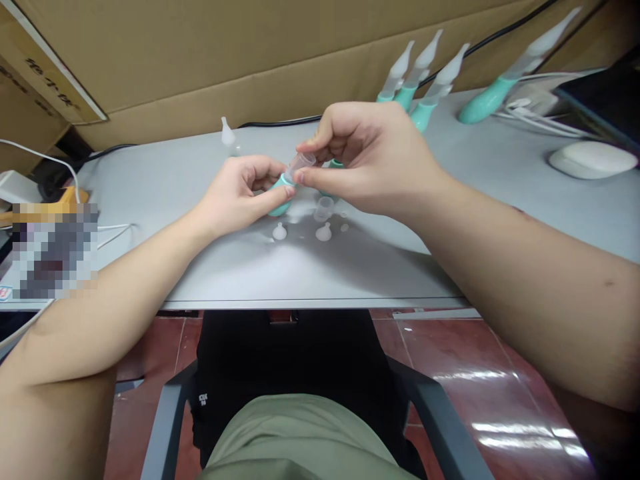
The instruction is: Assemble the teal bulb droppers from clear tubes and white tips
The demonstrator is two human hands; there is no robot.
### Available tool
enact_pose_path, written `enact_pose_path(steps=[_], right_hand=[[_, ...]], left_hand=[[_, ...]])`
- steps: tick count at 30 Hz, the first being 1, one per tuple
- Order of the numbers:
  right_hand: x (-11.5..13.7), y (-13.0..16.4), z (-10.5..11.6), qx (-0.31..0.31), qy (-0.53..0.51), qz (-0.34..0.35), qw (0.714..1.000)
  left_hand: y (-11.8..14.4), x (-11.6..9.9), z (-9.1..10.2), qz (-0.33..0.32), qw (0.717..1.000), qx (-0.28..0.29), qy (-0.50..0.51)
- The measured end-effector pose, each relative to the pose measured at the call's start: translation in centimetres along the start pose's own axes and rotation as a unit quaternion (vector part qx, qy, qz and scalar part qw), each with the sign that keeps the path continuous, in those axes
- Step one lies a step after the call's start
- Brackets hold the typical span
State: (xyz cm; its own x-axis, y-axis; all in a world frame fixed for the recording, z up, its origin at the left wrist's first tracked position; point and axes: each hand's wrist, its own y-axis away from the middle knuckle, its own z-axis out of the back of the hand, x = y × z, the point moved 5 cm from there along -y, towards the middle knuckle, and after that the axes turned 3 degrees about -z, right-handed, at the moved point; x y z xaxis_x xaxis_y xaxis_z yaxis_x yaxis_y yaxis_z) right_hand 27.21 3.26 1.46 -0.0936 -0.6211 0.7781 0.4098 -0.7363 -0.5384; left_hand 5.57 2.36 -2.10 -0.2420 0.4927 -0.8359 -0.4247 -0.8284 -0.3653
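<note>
So, both hands are up over the middle of the grey worktop [200, 267] working on one little gadget. The left hand [235, 197] has its fingers clamped on a teal bulb [281, 200], pinched between thumb and forefinger and held just above the surface. The right hand [370, 157] has its fingers closed on a clear plastic tube [301, 162] that sits at the top of the bulb, tilted toward the back right. Can't honestly tell if the tube is already seated in the bulb's collar or just touching it, since the thumbs cover the joint.

Right below the hands there are loose bits on the worktop: a small clear cup [323, 208] and two white tips [279, 232] lying just beside each other, plus another white tip [227, 131] standing near the back edge. Four finished-looking ones with teal bases [425, 93] are lined up along the back edge toward the right corner, leaning on the cardboard [200, 73].

What could go wrong, I'd say: the tube is slick and small, so pushing at an angle could pop it out of the pinch and send it into the loose tips, which would roll easily. Squeezing the soft bulb too hard might also make the collar deform and the tube go in crooked.
</note>
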Motion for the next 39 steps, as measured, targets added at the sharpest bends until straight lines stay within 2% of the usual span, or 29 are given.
enact_pose_path(steps=[13, 18, 21, 29, 39], right_hand=[[0.4, 0.0, 0.1, 0.033, 0.033, -0.003, 0.999], [-0.2, -0.2, 0.1, 0.07, -0.028, -0.048, 0.996], [0.1, -0.1, 0.1, 0.07, -0.045, -0.067, 0.994], [0.8, 0.4, -0.1, 0.078, -0.015, -0.097, 0.992], [0.5, 0.6, 0.1, 0.06, -0.027, -0.16, 0.985]], left_hand=[[0.3, -0.1, 0.2, -0.015, 0.999, 0.005, -0.031], [0.5, -0.3, 0.2, -0.02, 0.999, 0.007, -0.036], [0.5, -0.7, 0.4, -0.025, 0.999, 0.007, -0.046], [0.7, -1.3, 0.4, -0.009, 0.996, 0.044, -0.079], [0.7, -1.3, 0.6, -0.005, 0.994, 0.053, -0.095]])
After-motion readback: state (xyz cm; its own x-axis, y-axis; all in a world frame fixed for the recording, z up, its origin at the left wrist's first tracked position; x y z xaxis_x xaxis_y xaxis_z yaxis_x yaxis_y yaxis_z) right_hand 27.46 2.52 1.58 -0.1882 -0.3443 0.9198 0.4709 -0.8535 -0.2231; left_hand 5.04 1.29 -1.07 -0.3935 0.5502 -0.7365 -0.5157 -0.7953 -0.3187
